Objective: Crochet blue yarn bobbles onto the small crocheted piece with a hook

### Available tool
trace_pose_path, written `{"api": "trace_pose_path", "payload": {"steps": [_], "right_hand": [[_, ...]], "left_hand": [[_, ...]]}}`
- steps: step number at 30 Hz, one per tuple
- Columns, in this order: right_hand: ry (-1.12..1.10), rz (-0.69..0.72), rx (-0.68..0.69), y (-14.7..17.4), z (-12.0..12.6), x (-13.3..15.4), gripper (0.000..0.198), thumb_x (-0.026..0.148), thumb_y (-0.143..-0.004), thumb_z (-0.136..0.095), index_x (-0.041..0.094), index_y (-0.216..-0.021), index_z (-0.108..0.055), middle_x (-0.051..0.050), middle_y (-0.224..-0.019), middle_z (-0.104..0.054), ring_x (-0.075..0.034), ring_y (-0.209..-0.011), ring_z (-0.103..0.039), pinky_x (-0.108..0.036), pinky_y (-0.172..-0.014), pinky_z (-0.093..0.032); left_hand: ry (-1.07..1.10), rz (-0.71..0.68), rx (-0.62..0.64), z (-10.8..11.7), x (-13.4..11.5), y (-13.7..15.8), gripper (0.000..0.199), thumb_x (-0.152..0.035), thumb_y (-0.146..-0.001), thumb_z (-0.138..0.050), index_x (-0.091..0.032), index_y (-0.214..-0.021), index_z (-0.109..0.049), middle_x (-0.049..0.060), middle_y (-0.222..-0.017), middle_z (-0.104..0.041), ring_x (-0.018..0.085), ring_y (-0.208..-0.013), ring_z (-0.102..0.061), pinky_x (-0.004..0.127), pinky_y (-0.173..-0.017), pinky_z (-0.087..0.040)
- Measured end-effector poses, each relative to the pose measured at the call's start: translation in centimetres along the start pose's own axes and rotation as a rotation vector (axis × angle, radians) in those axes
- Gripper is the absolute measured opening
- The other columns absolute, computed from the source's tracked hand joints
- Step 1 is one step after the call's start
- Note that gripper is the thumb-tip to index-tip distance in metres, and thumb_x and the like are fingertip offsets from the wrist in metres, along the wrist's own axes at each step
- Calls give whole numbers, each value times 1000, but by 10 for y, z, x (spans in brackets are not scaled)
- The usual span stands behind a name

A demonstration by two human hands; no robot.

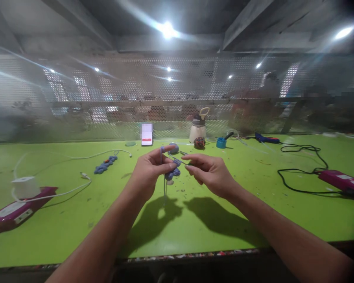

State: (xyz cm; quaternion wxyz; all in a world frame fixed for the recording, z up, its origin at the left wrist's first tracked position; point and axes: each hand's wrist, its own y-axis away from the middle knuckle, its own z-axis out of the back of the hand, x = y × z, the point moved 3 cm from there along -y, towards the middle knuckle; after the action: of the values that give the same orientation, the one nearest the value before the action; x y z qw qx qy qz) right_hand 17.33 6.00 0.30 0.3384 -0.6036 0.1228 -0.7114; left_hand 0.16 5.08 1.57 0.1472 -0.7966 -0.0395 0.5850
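Observation:
A small blue-purple crochet piece is pinched between the thumb and fingers of my left hand. Yarn loops over that hand's raised index finger, and a loose strand hangs below the piece. My right hand grips a thin crochet hook, whose tip reaches the stitches; its handle is mostly hidden by my fingers. Just behind my left fingertips lies a ball of blue-purple yarn. To the left, a finished-looking crocheted strip in blue with an orange spot rests on the green table.
At the back stand a lit phone, a bottle, a dark yarn ball and a blue tape-like roll. A blue glue gun lies farther right. Purple power strips and cables flank both sides. Perforated mesh rises behind.

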Motion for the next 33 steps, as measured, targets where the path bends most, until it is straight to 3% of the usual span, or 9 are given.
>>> {"api": "trace_pose_path", "payload": {"steps": [4,10,22,33], "right_hand": [[188,122,-30,0,5,2,26,25,-86,-64,12,-108,-71,2,-61,-56,-9,-49,-44,-26,-46,-37],[394,264,-26,-1,10,11,18,20,-88,-62,15,-101,-73,-8,-88,-73,-16,-73,-64,-31,-66,-49],[417,333,-3,-2,11,14,16,17,-88,-61,14,-96,-74,-7,-78,-71,-15,-66,-62,-30,-61,-48],[423,365,40,-2,19,17,17,18,-87,-62,15,-94,-76,-8,-78,-73,-16,-65,-63,-30,-57,-47]], "left_hand": [[-18,-15,12,1,-5,2,50,-9,-60,-83,-13,-108,-71,-1,-63,-66,12,-57,-62,24,-53,-46],[-30,-21,7,2,-6,2,46,-11,-60,-83,-15,-104,-72,-1,-65,-66,13,-59,-63,25,-54,-46],[23,19,-20,4,-7,0,36,-4,-58,-80,-14,-92,-76,-1,-62,-64,11,-57,-61,24,-56,-46],[152,189,107,9,-5,-1,34,0,-64,-76,-13,-95,-77,3,-69,-65,9,-56,-60,19,-50,-47]]}}
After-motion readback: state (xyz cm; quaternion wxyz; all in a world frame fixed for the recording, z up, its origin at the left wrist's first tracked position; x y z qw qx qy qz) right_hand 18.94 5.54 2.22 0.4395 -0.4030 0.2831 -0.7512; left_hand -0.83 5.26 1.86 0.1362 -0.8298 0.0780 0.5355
